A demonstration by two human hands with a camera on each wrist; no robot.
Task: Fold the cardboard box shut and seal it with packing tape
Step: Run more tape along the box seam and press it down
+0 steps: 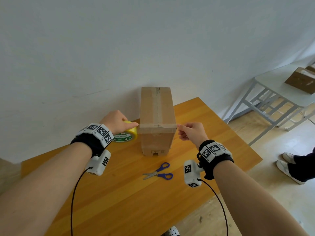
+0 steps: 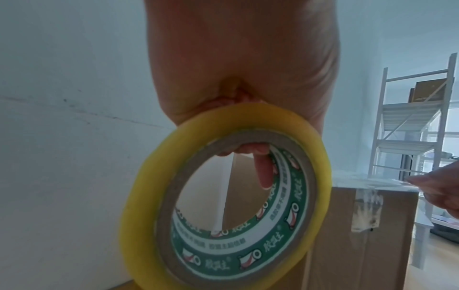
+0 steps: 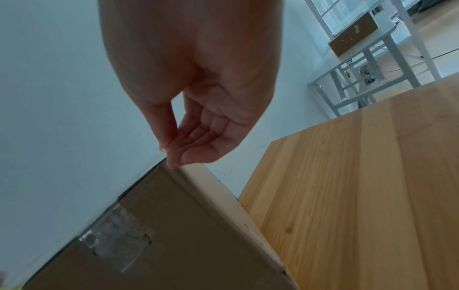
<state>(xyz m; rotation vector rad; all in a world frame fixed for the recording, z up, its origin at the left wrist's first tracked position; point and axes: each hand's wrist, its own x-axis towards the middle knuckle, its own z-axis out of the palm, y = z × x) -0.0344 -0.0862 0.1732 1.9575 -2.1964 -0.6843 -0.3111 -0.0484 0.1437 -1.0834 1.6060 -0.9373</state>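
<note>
A tall brown cardboard box (image 1: 156, 108) stands on the wooden table (image 1: 119, 193) against the wall, flaps folded shut, with clear tape along the top seam. A strip of clear tape (image 1: 157, 125) stretches across the near end of the box top. My left hand (image 1: 117, 121) grips the yellow tape roll (image 1: 130, 132) at the box's left edge, fingers through the core (image 2: 263, 172). My right hand (image 1: 189, 131) pinches the free end of the strip just past the box's right edge. The wrist views show the roll (image 2: 139, 206), the box (image 3: 161, 235) and the pinching fingers (image 3: 174, 157).
Blue-handled scissors (image 1: 160, 172) lie on the table in front of the box. A grey metal table (image 1: 272, 86) at the right holds another cardboard box (image 1: 301, 80). A person's feet in white shoes (image 1: 288, 166) stand on the floor at the right.
</note>
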